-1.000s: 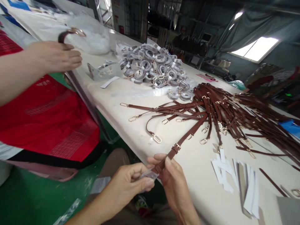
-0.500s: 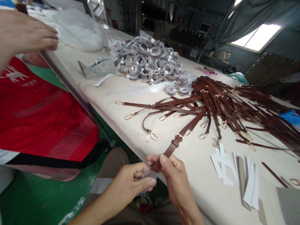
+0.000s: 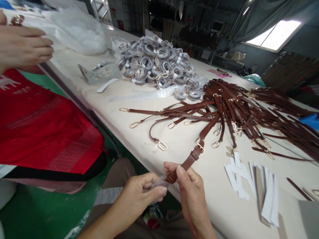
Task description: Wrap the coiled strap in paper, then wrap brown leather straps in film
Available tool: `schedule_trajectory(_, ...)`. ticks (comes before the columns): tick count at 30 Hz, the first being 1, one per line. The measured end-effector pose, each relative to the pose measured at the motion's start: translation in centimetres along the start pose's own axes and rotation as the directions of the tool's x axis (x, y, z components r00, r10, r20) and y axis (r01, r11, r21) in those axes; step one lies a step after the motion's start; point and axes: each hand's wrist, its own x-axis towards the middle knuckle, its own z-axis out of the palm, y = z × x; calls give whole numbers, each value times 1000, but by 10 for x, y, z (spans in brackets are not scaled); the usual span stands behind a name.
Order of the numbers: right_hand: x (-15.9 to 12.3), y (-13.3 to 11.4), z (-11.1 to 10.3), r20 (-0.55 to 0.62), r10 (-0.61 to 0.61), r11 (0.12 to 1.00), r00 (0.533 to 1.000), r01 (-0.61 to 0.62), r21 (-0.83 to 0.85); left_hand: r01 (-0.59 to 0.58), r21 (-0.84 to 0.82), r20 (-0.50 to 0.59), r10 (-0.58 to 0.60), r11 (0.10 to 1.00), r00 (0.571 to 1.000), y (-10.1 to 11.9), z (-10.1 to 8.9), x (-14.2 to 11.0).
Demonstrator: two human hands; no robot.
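Note:
My right hand (image 3: 190,187) pinches the near end of a brown leather strap (image 3: 196,152) with a gold buckle, at the table's front edge. My left hand (image 3: 139,196) is closed on a small clear plastic wrapper (image 3: 157,184) held against that strap end. The strap runs up and right into a large heap of brown straps (image 3: 249,113) with gold rings.
A pile of grey-wrapped coiled straps (image 3: 159,66) lies farther back. White paper strips (image 3: 251,186) lie at the right. A co-worker in a red apron (image 3: 45,129) stands at left, one hand (image 3: 25,44) over the table edge near a white plastic bag (image 3: 79,31).
The strap has been drawn a little nearer and its buckle has shifted toward my fingers. The co-worker's hand has moved left and up; the view has shifted slightly.

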Motion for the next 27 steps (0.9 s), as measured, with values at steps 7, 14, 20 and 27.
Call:
schedule_trajectory(7,-3,2,-3,59,-11,999,998,14,-50,-4,-74,6,5,997,1000,-6,2,2)
schedule_trajectory(14,-3,4,-3,48,-11,998,999,14,-66,14,-64,5,-14,998,1000,-9,4,3)
schedule_trajectory(20,1,7,-3,-8,10,999,1000,-11,-51,-70,-74,57,75,995,996,-9,4,4)
schedule_trajectory(27,3,5,-7,-28,5,998,1000,-7,-65,37,-37,202,-29,999,979,-13,-7,-7)
